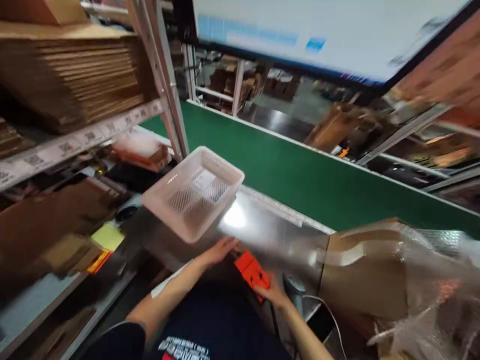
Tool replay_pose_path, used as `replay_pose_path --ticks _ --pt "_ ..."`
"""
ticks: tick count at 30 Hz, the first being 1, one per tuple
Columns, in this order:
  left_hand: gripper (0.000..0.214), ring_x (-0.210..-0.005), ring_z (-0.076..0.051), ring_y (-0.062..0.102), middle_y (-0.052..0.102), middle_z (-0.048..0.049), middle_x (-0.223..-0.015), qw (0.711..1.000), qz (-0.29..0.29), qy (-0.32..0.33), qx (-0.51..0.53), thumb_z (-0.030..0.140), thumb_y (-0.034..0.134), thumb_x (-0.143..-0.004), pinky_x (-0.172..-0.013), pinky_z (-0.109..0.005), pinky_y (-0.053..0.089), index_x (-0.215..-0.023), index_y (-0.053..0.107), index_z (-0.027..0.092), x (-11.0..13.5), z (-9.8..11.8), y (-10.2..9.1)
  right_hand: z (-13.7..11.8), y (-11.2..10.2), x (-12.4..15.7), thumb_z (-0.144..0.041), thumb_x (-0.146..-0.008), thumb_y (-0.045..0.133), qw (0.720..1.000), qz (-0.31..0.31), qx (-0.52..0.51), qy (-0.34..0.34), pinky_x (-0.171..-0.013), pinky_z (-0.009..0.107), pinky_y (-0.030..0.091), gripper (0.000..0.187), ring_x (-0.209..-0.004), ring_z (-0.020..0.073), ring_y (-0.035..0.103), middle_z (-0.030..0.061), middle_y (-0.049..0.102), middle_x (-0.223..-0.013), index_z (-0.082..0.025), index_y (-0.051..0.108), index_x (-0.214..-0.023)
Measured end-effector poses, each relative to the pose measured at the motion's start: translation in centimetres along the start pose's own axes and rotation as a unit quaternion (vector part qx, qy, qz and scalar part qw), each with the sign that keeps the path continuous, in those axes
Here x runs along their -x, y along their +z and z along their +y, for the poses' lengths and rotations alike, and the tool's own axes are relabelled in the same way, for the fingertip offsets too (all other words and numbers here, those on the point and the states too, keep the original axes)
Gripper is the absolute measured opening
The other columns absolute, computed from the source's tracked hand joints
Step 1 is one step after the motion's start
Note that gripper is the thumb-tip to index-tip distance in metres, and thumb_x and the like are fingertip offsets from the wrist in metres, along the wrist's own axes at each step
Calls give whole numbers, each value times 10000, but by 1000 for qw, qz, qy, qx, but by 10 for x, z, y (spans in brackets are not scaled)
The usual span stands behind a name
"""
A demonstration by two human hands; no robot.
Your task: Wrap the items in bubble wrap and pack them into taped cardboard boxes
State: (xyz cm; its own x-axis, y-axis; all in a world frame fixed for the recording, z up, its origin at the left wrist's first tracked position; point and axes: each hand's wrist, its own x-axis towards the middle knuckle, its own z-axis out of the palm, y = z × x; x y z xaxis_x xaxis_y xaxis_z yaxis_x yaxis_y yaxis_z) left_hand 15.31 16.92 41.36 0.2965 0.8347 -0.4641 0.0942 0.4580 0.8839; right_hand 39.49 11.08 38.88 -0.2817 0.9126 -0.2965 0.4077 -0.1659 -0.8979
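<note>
My right hand is closed on an orange handheld device just above the near edge of the steel worktop. My left hand lies with its fingers stretched out on the worktop, right beside the orange device and just below a white mesh basket. The basket sits tilted on the worktop and has a paper label in it.
A green conveyor belt runs behind the worktop. At the left stands a shelf rack with stacked flat cardboard. A cardboard box and bubble wrap lie at the right. A large screen hangs overhead.
</note>
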Motion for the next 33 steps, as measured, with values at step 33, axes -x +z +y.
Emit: replay_pose_path --ticks 33 --pt "142 -991 -220 641 683 -64 -970 950 169 18 -262 249 538 -1008 -938 -372 511 -931 648 205 -64 -88 -54 -34 9 -15 -689 -569 829 967 -56 -35 244 -527 263 301 563 -576 111 365 -30 456 -566 -185 580 -600"
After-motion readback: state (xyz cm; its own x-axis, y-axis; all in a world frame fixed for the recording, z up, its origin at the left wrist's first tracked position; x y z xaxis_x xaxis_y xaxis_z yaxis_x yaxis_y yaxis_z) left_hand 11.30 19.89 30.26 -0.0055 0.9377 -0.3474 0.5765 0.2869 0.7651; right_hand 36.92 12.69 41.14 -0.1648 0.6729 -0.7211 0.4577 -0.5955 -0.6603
